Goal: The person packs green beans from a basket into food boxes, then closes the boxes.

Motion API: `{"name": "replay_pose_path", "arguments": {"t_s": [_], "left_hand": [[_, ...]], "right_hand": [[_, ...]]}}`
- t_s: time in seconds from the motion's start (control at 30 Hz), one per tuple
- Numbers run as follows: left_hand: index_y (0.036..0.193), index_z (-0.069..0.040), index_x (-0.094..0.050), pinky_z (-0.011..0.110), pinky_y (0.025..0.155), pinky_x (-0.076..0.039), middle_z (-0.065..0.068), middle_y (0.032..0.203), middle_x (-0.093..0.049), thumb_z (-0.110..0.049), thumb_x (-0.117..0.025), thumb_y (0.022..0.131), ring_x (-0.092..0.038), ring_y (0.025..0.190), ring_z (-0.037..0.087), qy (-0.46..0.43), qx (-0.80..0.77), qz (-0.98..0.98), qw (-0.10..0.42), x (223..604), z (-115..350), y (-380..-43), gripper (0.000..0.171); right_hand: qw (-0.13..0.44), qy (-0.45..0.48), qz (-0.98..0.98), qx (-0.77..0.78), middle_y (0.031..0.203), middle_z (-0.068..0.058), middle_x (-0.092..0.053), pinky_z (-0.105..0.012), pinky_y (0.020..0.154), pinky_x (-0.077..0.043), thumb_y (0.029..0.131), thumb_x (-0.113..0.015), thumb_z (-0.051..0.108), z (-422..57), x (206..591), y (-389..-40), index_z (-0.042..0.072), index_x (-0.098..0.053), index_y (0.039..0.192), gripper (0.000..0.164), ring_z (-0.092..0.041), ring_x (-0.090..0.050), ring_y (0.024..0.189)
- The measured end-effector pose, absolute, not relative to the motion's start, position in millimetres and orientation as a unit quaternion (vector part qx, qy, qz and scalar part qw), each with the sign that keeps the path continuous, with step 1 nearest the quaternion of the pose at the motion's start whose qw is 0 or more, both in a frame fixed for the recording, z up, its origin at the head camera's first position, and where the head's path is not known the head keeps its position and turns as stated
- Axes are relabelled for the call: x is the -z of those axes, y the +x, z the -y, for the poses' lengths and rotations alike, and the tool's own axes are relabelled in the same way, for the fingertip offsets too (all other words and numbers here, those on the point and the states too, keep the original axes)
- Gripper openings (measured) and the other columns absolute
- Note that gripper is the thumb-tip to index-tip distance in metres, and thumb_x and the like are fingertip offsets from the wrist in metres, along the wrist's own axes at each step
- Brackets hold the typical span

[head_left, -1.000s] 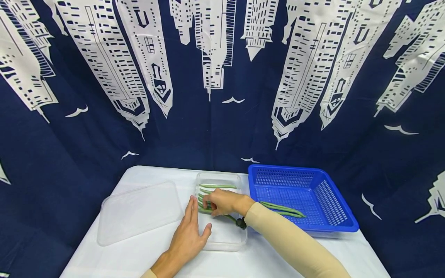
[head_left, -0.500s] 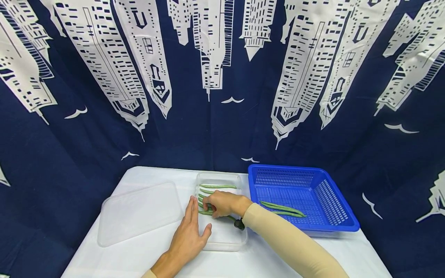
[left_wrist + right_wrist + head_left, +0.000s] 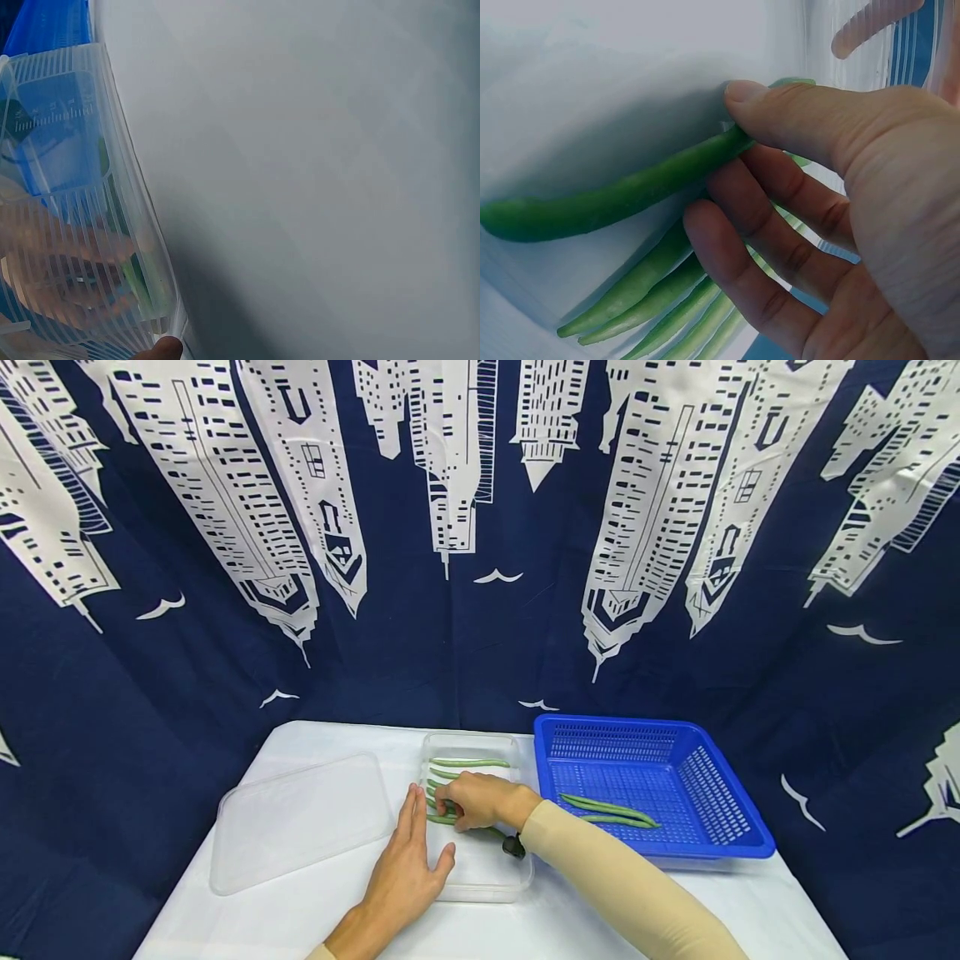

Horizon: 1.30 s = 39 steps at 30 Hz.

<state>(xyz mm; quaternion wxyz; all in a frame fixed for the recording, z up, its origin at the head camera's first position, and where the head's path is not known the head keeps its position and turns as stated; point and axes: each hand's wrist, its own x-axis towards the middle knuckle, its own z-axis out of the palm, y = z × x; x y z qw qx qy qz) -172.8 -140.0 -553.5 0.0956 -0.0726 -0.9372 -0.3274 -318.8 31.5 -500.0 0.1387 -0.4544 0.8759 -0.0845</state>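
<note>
My right hand (image 3: 483, 800) reaches into a clear plastic container (image 3: 480, 870) on the table. Between thumb and fingers it pinches a green bean (image 3: 615, 195), low over the container's floor. Other green beans (image 3: 641, 292) lie beside it in a rough row, some partly hidden under the hand. At the far end of the container one more bean (image 3: 470, 762) lies crosswise. My left hand (image 3: 405, 868) lies along the container's left side, fingers straight and touching the wall. In the left wrist view, a fingertip (image 3: 161, 349) shows at the container's edge.
A blue perforated basket (image 3: 720, 752) stands to the right, with a few green beans (image 3: 611, 810) inside. To the left, a translucent lid (image 3: 300, 822) lies flat on the white-covered table (image 3: 322, 739). A dark blue cloth (image 3: 450, 643) with printed white buildings hangs behind.
My right hand and forearm have shifted very slightly left, still pinching the bean. The left hand keeps its place at the container wall.
</note>
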Motion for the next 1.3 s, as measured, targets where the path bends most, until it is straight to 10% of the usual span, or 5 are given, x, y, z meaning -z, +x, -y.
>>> {"name": "replay_pose_path", "arguments": {"t_s": [1.3], "left_hand": [[0.184,0.005,-0.02,0.067,0.122,-0.057,0.026,0.195,-0.017,-0.034,-0.076,0.111,-0.053,0.163,0.054,-0.063,0.326,0.937,0.105,552.6,135.7,-170.7,0.1]], "right_hand": [[0.09,-0.43,-0.887,0.141,0.09,0.006,-0.081,-0.025,0.077,-0.058,0.106,-0.086,0.018,-62.7,472.2,-324.7,0.017,-0.084,0.121,0.015,0.001,-0.064,0.077]]}}
